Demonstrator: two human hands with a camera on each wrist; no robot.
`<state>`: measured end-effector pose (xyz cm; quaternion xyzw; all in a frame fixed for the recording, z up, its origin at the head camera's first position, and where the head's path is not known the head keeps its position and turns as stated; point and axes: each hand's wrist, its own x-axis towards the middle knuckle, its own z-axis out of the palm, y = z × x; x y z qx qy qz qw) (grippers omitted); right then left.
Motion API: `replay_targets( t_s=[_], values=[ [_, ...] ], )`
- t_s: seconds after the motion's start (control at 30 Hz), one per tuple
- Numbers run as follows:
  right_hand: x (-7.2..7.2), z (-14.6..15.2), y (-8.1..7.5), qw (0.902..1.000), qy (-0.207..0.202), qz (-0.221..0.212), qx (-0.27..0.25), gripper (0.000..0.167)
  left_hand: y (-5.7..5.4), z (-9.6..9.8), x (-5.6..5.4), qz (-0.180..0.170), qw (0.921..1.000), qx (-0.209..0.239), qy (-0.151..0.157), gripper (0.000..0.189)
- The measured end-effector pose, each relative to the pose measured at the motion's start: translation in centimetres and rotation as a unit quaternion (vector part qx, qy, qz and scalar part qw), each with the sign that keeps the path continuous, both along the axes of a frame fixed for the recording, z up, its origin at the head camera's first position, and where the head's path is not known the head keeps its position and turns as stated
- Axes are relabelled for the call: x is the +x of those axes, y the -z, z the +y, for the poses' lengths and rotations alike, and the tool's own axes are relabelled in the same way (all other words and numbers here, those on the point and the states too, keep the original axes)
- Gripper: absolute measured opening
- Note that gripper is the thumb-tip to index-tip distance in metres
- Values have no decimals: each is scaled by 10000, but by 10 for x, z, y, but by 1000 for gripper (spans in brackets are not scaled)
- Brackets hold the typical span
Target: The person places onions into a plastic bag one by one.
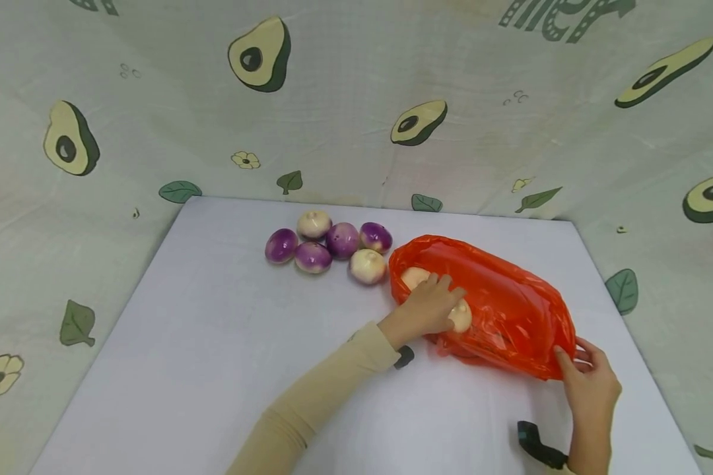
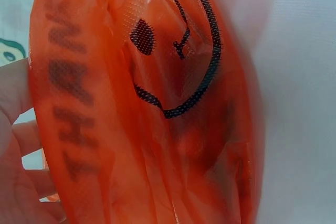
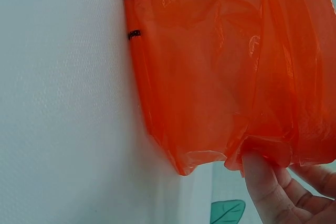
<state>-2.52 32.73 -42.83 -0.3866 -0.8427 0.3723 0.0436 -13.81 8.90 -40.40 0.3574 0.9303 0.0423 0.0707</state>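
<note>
A red plastic bag [image 1: 511, 290] lies with its mouth spread wide on the right side of the table. My left hand [image 1: 422, 310] reaches over its near left rim, thumb and fingers around a pale onion [image 1: 461, 316]. Another pale onion [image 1: 414, 277] sits inside the bag, just behind that hand. At the bag's right corner, my right hand [image 1: 591, 379] pinches the rim, thumb inside and fingers outside. Black lettering and a printed face mark the bag wall [image 2: 173, 77] in the left wrist view. The right wrist view shows the thumb and fingers [image 3: 265, 182] gripping the plastic edge.
Several purple onions [image 1: 313, 257] and pale onions [image 1: 368, 266] cluster left of the bag, near the table's back edge. A white table [image 1: 202, 343] spreads under everything. Behind and beside it hangs a cloth [image 1: 344, 79] printed with avocados and leaves.
</note>
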Motion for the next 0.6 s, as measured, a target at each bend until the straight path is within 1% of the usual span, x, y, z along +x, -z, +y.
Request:
replay_targets(
  t_s=[0.2, 0.3, 0.4, 0.47, 0.6],
  values=[
    [1, 0, 0, 10000, 17, 26, 21, 64, -2, -3, 0, 53, 9999, 155, 3, 56],
    [0, -1, 0, 10000, 24, 11, -5, 64, -5, -8, -1, 43, 9992, 387, 57, 53],
    [0, -1, 0, 10000, 35, 1, -21, 64, -9, -14, -1, 64, 9974, 711, 135, 50],
    [0, -1, 0, 10000, 49, -22, -14, 64, -13, -19, 0, 23, 9948, 1011, 145, 49],
    [1, -2, 0, 10000, 57, -37, -22, 64, -20, -31, 4, -88, 9861, 1660, 22, 47]
  ],
)
